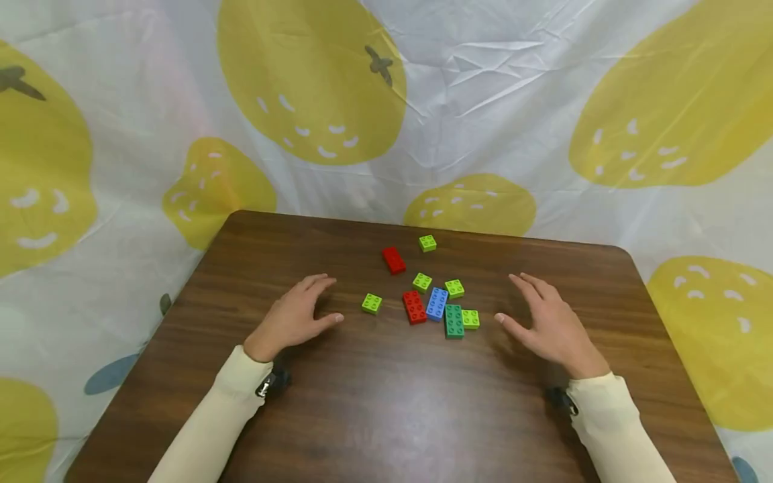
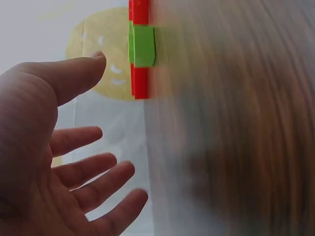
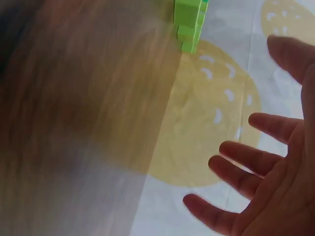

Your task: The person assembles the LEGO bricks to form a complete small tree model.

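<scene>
Several toy building bricks lie loose on the brown table. My left hand (image 1: 296, 314), fingers spread and holding nothing, hovers left of a small lime brick (image 1: 372, 304). To the right of the group, my right hand (image 1: 551, 323) is likewise spread and holds nothing; nearest it is another lime brick (image 1: 470, 318) beside a dark green brick (image 1: 454, 321). A blue brick (image 1: 437, 304) and a red brick (image 1: 415, 307) sit in the middle, with two lime ones close behind. In the left wrist view, a lime brick (image 2: 144, 46) overlaps red ones.
Farther back are a second red brick (image 1: 394, 260), studs not showing, and a lime brick (image 1: 427, 243). The wood-grain table (image 1: 374, 416) ends at a white cloth (image 1: 483, 121) with yellow fruit prints, hanging behind and beside it. A dark band sits at each wrist.
</scene>
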### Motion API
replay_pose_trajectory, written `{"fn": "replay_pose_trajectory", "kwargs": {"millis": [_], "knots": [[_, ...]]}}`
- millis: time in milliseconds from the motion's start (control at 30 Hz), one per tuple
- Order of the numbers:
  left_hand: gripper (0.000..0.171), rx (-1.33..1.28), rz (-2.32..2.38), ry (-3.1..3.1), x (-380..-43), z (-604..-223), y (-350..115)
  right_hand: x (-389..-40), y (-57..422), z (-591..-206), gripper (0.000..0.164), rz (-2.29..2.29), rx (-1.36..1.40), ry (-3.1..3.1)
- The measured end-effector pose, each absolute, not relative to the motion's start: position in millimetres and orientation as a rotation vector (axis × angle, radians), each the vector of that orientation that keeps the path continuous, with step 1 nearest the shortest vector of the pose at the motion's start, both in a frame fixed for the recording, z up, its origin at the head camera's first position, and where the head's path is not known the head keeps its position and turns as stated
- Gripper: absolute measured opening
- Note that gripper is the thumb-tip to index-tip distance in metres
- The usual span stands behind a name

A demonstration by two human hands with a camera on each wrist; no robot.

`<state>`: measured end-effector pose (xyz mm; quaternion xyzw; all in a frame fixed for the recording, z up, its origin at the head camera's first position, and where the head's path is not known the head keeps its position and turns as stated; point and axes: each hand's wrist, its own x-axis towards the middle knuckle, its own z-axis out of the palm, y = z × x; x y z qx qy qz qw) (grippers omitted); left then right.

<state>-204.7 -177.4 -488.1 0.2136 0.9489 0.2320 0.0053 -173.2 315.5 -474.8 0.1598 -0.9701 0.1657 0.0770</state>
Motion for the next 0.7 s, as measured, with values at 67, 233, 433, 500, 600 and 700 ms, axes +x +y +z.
{"fn": "replay_pose_trajectory", "kwargs": {"millis": [67,233,433,500,600,700], "knots": [[0.076,0.696,0.824,2.93,-207,-491,-175,-174,312,-476,0.079,0.519,0.51,-2.906],[0.071,0.727,0.96,2.853,-214,-494,-166,-177,304,-478,0.068,0.553,0.587,-2.883],[0.067,0.749,1.005,2.806,-219,-502,-154,-182,293,-482,0.057,0.596,0.665,-2.892],[0.066,0.759,1.008,2.791,-220,-504,-151,-183,289,-484,0.055,0.609,0.685,-2.903],[0.064,0.771,1.016,2.776,-222,-508,-146,-183,285,-487,0.053,0.626,0.706,-2.908],[0.064,0.764,1.048,2.756,-224,-509,-141,-183,282,-487,0.052,0.649,0.724,-2.902]]}}
